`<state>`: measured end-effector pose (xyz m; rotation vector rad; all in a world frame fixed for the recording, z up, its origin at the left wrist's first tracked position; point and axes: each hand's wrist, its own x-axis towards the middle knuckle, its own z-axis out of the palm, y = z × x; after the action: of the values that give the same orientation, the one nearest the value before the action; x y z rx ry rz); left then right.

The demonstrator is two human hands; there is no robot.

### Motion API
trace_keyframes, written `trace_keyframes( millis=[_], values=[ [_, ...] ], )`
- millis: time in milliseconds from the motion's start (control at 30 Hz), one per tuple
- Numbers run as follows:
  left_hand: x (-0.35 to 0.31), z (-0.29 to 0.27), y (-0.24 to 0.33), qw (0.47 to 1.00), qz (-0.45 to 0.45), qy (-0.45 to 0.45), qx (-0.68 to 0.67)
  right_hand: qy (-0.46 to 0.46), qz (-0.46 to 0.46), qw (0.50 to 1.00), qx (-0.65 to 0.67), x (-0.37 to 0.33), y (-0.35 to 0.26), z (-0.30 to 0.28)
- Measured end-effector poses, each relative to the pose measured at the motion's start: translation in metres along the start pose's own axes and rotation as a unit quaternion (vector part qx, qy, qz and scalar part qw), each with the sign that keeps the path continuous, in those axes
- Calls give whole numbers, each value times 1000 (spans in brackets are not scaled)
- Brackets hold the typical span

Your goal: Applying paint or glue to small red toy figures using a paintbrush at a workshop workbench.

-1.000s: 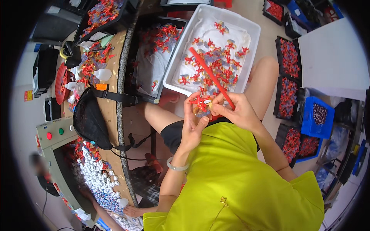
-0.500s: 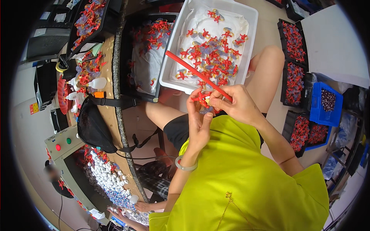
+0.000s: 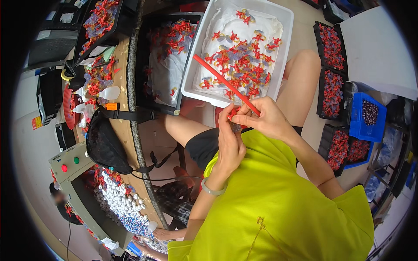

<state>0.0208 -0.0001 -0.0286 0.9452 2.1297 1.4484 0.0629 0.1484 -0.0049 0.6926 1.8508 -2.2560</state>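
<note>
While my left grip (image 3: 230, 150) pinches the red figure (image 3: 233, 114) near the white tray (image 3: 285, 50) | right grip (image 3: 267, 116) pinches the red stick (image 3: 222, 79) | I'd brace both hands together, pressing lightly

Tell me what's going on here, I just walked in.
A person in a yellow-green shirt has both hands on a small red piece, mostly hidden by the fingers of the left hand and right hand. The right hand also holds a red stick, slanting over a white tray of scattered red and purple pieces. At lower left, another person's hand is beside white and blue pieces.
</note>
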Motion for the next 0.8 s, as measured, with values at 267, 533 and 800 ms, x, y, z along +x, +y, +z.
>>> trace_keyframes(
  millis=[267,533,800],
  values=[
    [-6,-11,3,1000,-12,-9,3,40,20,993,-113,0,0,3],
    [5,-33,15,935,-85,65,-339,77,-1,989,-126,-8,-5,-6],
    [26,-66,-23,866,-118,167,-457,184,-32,970,-156,-17,18,-56]
  ],
)
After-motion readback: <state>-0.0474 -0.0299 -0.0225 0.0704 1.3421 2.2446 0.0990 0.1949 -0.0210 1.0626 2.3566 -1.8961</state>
